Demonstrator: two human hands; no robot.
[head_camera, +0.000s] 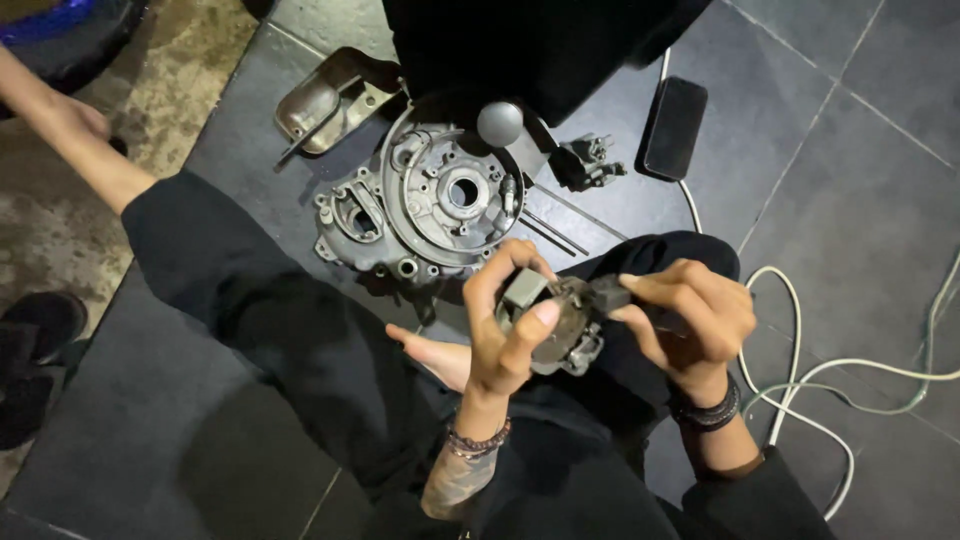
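**Gripping a small grey part over the lap**

Holding at lower centre of frame: left hand (505, 335) closed around round grey metal plate assembly (560, 335), thumb across its face. Right hand (690, 320) closed on dark narrow tool (610, 293), tip touching assembly's upper right edge; tool's long axis running right to left. Above, upper centre: large grey cast-metal engine casing (425, 205) on dark tiled floor (850, 180). White cable (790, 300) at right.

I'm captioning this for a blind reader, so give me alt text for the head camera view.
A seated person's left hand and right hand hold a small round metal part over their lap. On the dark tiled floor ahead lie a grey engine casing, a phone and white cables.
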